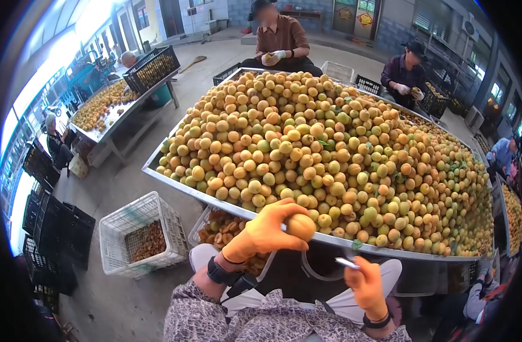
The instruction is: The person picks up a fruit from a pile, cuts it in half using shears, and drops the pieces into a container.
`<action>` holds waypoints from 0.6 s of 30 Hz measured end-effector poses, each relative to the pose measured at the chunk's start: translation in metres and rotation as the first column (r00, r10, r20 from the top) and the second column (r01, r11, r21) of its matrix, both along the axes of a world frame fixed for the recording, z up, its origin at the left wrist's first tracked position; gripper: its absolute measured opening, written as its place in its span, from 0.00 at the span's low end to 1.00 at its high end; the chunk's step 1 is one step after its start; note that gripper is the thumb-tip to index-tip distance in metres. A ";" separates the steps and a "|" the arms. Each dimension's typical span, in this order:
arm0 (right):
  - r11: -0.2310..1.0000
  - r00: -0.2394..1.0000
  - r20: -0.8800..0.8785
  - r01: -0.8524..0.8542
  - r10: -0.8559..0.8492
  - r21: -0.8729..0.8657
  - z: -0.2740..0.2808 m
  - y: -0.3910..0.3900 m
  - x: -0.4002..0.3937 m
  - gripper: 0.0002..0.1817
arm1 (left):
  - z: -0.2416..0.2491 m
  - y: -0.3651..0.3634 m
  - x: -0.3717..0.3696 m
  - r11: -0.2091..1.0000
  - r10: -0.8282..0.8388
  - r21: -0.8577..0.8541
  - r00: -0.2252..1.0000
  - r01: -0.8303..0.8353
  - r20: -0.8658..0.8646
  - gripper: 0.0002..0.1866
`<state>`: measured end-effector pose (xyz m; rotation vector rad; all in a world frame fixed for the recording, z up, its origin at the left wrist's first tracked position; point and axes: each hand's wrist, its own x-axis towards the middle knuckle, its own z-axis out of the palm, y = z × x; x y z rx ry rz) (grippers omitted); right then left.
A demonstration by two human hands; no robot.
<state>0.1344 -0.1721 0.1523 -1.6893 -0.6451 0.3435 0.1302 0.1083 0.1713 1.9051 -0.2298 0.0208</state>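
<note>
An orange glove covers my left hand, whose fingers are wrapped round a yellow-orange fruit at the near edge of the metal-rimmed table. To its right, my right hand, also in an orange glove, grips a small knife with its blade pointing left. The knife and the held fruit are apart. A large heap of similar fruit covers the table beyond my hands.
Below the table edge is a crate of fruit pieces. A white crate stands left of it, near stacked black crates. Two people sit across the table. Another fruit table stands at the left.
</note>
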 end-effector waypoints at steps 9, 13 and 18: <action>0.993 0.988 0.125 -0.101 0.094 0.054 -0.006 0.039 0.032 0.38 | -0.044 -0.053 -0.019 0.510 -0.431 -0.849 0.895 0.137 -0.114 0.45; 0.975 0.996 -0.059 -0.058 0.072 0.215 -0.019 0.029 0.035 0.38 | -0.072 -0.060 -0.014 0.508 -0.467 -0.848 0.876 0.150 -0.125 0.38; 0.994 0.898 0.435 0.093 -0.058 -0.058 -0.016 0.019 0.034 0.41 | -0.107 -0.082 -0.014 0.996 -0.075 -0.023 0.953 0.085 0.293 0.29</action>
